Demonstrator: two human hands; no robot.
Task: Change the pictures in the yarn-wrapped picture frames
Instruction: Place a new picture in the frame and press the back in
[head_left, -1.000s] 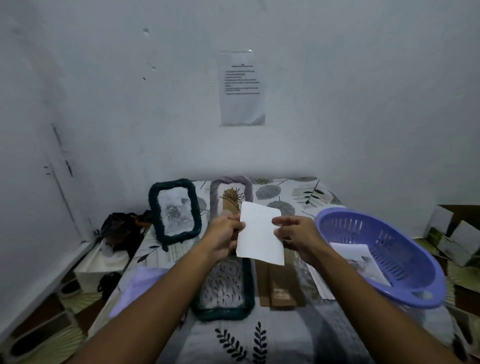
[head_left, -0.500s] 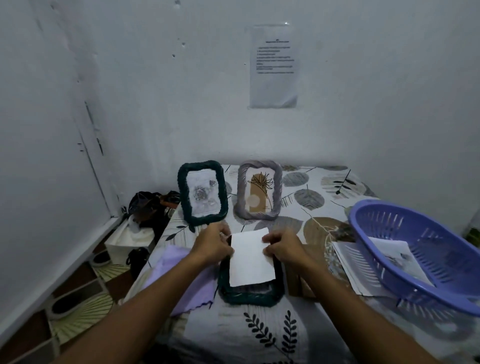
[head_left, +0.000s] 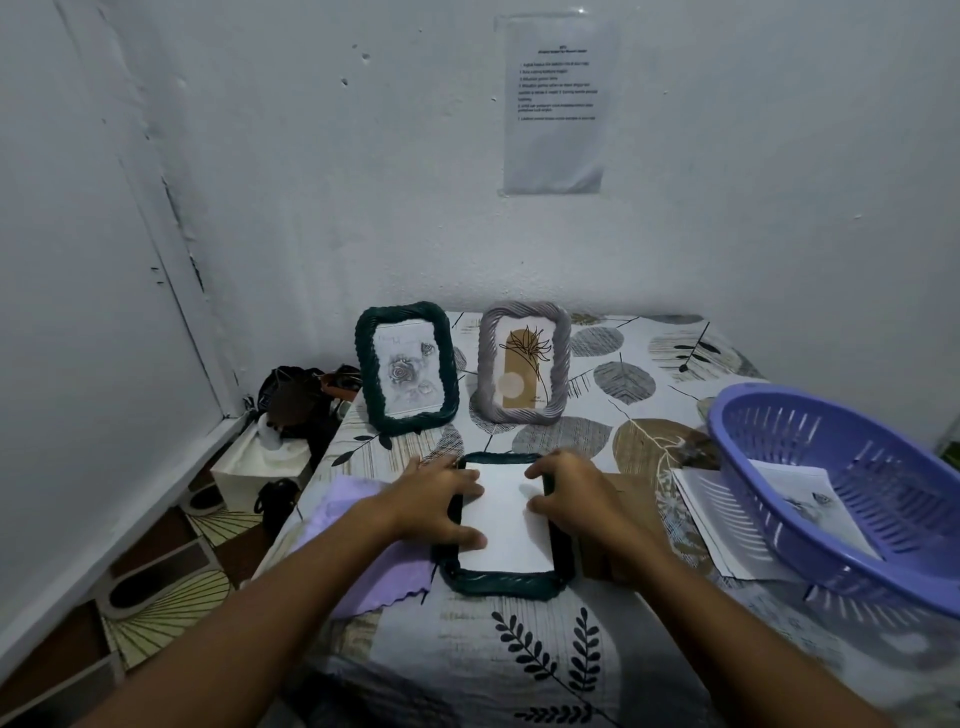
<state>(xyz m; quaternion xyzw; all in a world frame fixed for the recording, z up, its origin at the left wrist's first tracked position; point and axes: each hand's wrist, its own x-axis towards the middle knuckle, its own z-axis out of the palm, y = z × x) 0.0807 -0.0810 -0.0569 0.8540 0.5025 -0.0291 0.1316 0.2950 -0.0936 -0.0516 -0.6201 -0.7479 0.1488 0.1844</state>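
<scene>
A dark green yarn-wrapped frame (head_left: 501, 584) lies flat on the leaf-print table, with a white picture sheet (head_left: 506, 525) lying blank side up in its opening. My left hand (head_left: 441, 501) rests on the sheet's left edge with fingers spread. My right hand (head_left: 574, 493) presses the right edge, fingers bent over the frame's rim. Behind stand two upright frames: a dark green one (head_left: 407, 368) with a grey rose drawing and a grey one (head_left: 523, 362) with a brown plant print.
A purple plastic basket (head_left: 852, 499) with a printed sheet inside stands at the right, over loose prints (head_left: 711, 519). A lilac cloth (head_left: 374, 551) lies left of the flat frame, brown cardboard (head_left: 631, 499) right of it. Bags and a white box (head_left: 260, 467) sit on the floor by the wall.
The white sheet, held up in the air between both hands a second ago, has come down onto the flat green frame. Both hands now press it flat into the opening.
</scene>
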